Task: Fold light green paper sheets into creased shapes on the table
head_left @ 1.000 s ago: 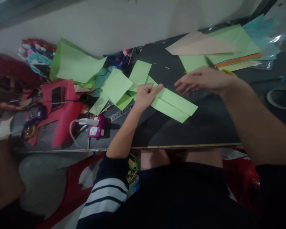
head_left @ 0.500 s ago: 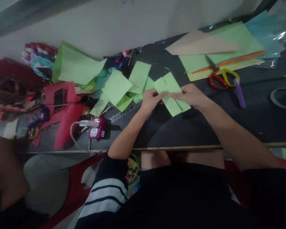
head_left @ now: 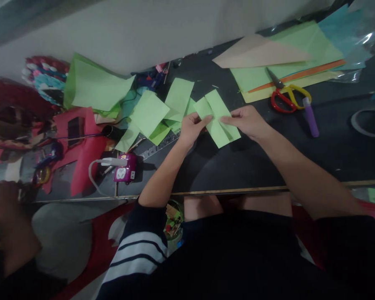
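Note:
Above the dark table, both hands grip a folded piece of light green paper (head_left: 219, 125). Its flaps meet along a slanting line down the middle. My left hand (head_left: 192, 130) pinches the left side, thumb on top and fingers tucked underneath. On the opposite side my right hand (head_left: 248, 121) pinches the other edge, its thumb lying on the paper. Close to my left hand lie several green paper pieces (head_left: 150, 112), overlapping, with a metal ruler (head_left: 158, 148) partly under them.
Scissors (head_left: 281, 100) with red and yellow handles and a purple glue stick (head_left: 311, 118) lie right, beside stacked coloured sheets (head_left: 318, 46). A tape roll (head_left: 359, 127) is far right. A purple power adapter (head_left: 125, 167) stands left. Another person's arm (head_left: 12, 225) shows at far left.
The flaps of the green paper lie spread more evenly, and my thumbs have moved farther apart. The whole view has shifted slightly. The other person's hand at far left has moved a little.

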Action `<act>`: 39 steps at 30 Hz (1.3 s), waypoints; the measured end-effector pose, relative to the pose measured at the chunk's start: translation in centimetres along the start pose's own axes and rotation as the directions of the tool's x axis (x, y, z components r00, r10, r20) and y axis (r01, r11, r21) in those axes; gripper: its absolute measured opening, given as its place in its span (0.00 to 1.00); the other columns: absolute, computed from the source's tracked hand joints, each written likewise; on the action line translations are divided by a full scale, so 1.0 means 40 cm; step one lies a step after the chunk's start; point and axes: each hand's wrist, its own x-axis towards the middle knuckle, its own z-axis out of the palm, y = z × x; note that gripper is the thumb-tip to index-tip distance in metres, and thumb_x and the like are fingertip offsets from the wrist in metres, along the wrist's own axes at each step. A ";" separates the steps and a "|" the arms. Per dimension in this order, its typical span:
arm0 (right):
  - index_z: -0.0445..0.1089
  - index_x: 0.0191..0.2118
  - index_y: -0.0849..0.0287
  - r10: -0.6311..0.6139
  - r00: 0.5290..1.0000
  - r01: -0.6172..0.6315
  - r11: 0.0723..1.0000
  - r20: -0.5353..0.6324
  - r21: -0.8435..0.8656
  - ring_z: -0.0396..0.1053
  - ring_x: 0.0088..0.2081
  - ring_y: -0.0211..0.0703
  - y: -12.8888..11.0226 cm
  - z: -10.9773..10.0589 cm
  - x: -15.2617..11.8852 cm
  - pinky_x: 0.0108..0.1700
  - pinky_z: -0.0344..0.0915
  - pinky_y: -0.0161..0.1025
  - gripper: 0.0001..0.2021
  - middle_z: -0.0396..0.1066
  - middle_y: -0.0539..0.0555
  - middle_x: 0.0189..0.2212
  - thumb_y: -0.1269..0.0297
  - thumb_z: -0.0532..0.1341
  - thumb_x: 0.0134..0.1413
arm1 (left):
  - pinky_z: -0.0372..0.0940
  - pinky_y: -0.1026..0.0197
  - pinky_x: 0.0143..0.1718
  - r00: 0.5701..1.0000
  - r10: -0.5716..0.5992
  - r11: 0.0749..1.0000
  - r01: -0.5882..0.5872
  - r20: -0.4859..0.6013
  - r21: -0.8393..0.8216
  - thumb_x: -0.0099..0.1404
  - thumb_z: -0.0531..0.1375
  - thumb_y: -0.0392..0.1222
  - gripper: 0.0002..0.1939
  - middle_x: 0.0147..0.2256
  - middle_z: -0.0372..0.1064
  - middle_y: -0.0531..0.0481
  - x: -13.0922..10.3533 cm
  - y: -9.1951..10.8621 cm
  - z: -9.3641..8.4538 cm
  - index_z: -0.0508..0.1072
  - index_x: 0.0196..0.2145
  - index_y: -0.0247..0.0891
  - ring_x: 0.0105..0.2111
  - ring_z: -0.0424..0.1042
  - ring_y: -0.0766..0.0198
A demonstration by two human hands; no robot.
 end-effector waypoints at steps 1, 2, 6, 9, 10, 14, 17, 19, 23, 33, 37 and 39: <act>0.80 0.24 0.57 0.005 1.000 -0.005 1.000 0.004 0.011 0.73 0.27 0.39 -0.001 0.002 0.000 0.31 0.70 0.37 0.10 0.79 0.50 0.25 0.66 0.79 0.50 | 0.72 0.64 0.27 1.000 0.003 1.000 -0.003 0.004 0.003 0.60 0.78 0.53 0.18 0.27 0.78 0.51 0.000 -0.001 -0.001 0.79 0.30 0.38 0.25 0.73 0.68; 0.80 0.24 0.58 0.006 1.000 -0.006 1.000 0.005 0.016 0.73 0.26 0.39 -0.002 0.003 -0.001 0.31 0.69 0.36 0.10 0.79 0.50 0.25 0.66 0.79 0.49 | 0.72 0.64 0.27 1.000 0.005 1.000 -0.005 0.007 0.006 0.60 0.78 0.53 0.18 0.28 0.78 0.51 0.001 -0.002 -0.003 0.79 0.31 0.38 0.25 0.73 0.68; 0.79 0.23 0.59 -0.017 1.000 0.018 0.999 0.005 -0.029 0.69 0.25 0.38 0.003 0.000 -0.001 0.29 0.65 0.36 0.12 0.75 0.49 0.22 0.65 0.79 0.48 | 0.72 0.62 0.29 0.999 0.024 1.000 -0.024 0.026 0.012 0.59 0.78 0.53 0.18 0.32 0.81 0.48 0.009 -0.013 -0.012 0.81 0.34 0.37 0.28 0.75 0.65; 0.78 0.22 0.60 -0.054 0.999 0.054 0.995 -0.004 -0.088 0.68 0.25 0.38 0.009 0.000 0.000 0.28 0.63 0.36 0.13 0.73 0.48 0.21 0.63 0.79 0.48 | 0.76 0.57 0.37 0.998 0.054 0.998 -0.054 0.022 0.016 0.57 0.79 0.53 0.20 0.38 0.83 0.44 0.014 -0.020 -0.016 0.81 0.37 0.37 0.35 0.80 0.59; 0.78 0.23 0.60 -0.057 0.998 0.055 0.993 -0.013 -0.102 0.67 0.25 0.38 0.008 0.001 0.000 0.29 0.62 0.36 0.13 0.72 0.48 0.21 0.62 0.79 0.47 | 0.78 0.55 0.41 0.998 0.063 0.998 -0.063 0.020 0.015 0.57 0.79 0.53 0.20 0.40 0.83 0.43 0.014 -0.022 -0.015 0.81 0.38 0.37 0.39 0.82 0.56; 0.79 0.24 0.60 -0.021 0.998 0.015 0.995 -0.063 -0.094 0.68 0.26 0.38 -0.002 0.008 -0.003 0.31 0.63 0.37 0.12 0.73 0.48 0.22 0.60 0.78 0.48 | 0.79 0.46 0.51 0.997 0.063 0.998 -0.063 0.051 -0.002 0.55 0.79 0.56 0.27 0.44 0.83 0.41 0.007 -0.028 -0.004 0.79 0.45 0.38 0.47 0.84 0.47; 0.79 0.24 0.60 -0.031 0.996 0.024 0.996 -0.084 -0.086 0.67 0.26 0.38 -0.005 0.013 -0.005 0.32 0.63 0.38 0.13 0.73 0.49 0.22 0.58 0.78 0.47 | 0.81 0.44 0.51 0.995 0.034 0.999 -0.035 0.092 0.006 0.52 0.81 0.59 0.31 0.41 0.84 0.42 0.000 -0.034 0.006 0.78 0.45 0.39 0.45 0.85 0.46; 0.77 0.23 0.60 -0.050 0.993 0.035 0.990 -0.105 -0.134 0.65 0.26 0.37 -0.002 0.014 -0.004 0.31 0.61 0.38 0.15 0.69 0.47 0.19 0.57 0.79 0.48 | 0.81 0.45 0.50 0.995 0.024 1.000 -0.026 0.097 0.015 0.50 0.81 0.59 0.32 0.40 0.85 0.43 -0.003 -0.034 0.010 0.78 0.44 0.39 0.44 0.85 0.48; 0.75 0.22 0.59 -0.059 0.992 0.039 0.982 -0.107 -0.182 0.65 0.24 0.36 0.002 0.012 -0.002 0.28 0.60 0.36 0.17 0.66 0.46 0.18 0.57 0.78 0.52 | 0.82 0.51 0.46 0.996 0.012 1.000 -0.012 0.084 0.002 0.47 0.82 0.57 0.34 0.41 0.85 0.43 -0.006 -0.026 0.012 0.77 0.44 0.38 0.42 0.85 0.52; 0.80 0.27 0.61 0.156 0.977 -0.168 0.983 0.144 0.074 0.78 0.23 0.40 -0.033 -0.023 -0.012 0.26 0.77 0.32 0.11 0.78 0.54 0.22 0.67 0.81 0.48 | 0.76 0.61 0.34 0.997 -0.057 0.998 0.055 -0.060 -0.033 0.54 0.80 0.57 0.28 0.31 0.80 0.51 0.005 -0.002 0.002 0.76 0.43 0.40 0.32 0.81 0.61; 0.82 0.31 0.63 0.131 0.988 -0.140 0.984 0.083 0.106 0.80 0.25 0.41 -0.030 -0.007 -0.013 0.25 0.76 0.30 0.07 0.81 0.55 0.25 0.69 0.79 0.52 | 0.73 0.64 0.28 0.993 -0.099 0.995 0.100 0.059 -0.013 0.53 0.81 0.56 0.24 0.29 0.80 0.50 -0.013 0.011 0.021 0.78 0.34 0.38 0.28 0.78 0.65; 0.82 0.33 0.63 0.115 0.989 -0.126 0.985 0.096 0.117 0.81 0.26 0.42 -0.026 -0.003 -0.011 0.25 0.77 0.31 0.08 0.82 0.56 0.27 0.67 0.79 0.52 | 0.74 0.64 0.29 0.995 -0.076 0.997 0.077 0.071 -0.013 0.52 0.81 0.54 0.23 0.30 0.81 0.49 -0.021 0.015 0.027 0.79 0.34 0.38 0.29 0.79 0.64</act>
